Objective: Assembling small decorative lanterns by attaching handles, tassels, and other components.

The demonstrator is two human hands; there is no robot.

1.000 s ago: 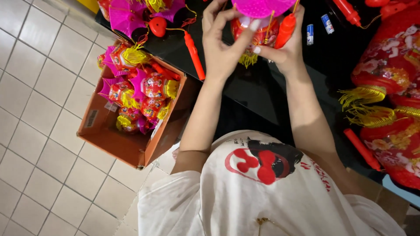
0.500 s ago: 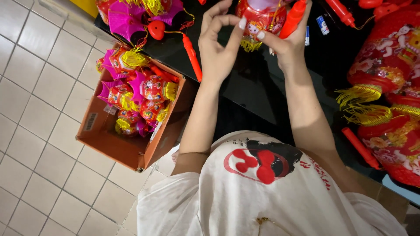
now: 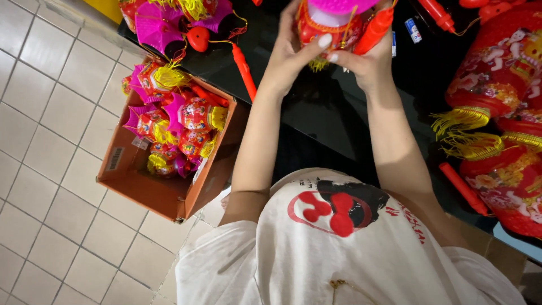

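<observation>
Seen from the head camera, looking straight down: a person in a white shirt with a red and black print stands at a black table (image 3: 316, 113). Both arms reach forward. The left hand (image 3: 291, 53) and the right hand (image 3: 367, 59) close together around a small red lantern (image 3: 322, 28) with a pink top, held above the table near the top edge of the view. The left thumb presses on the lantern's side. A red stick (image 3: 375, 31) rises beside the right hand; it seems to be pinched in that hand, though the grip is partly hidden. On the tiled floor to the left, touching the table's edge, sits an open cardboard box (image 3: 147, 189) filled with pink, red and gold lanterns. Large red lanterns (image 3: 502, 85) with gold tassels lie on the table at the right.
</observation>
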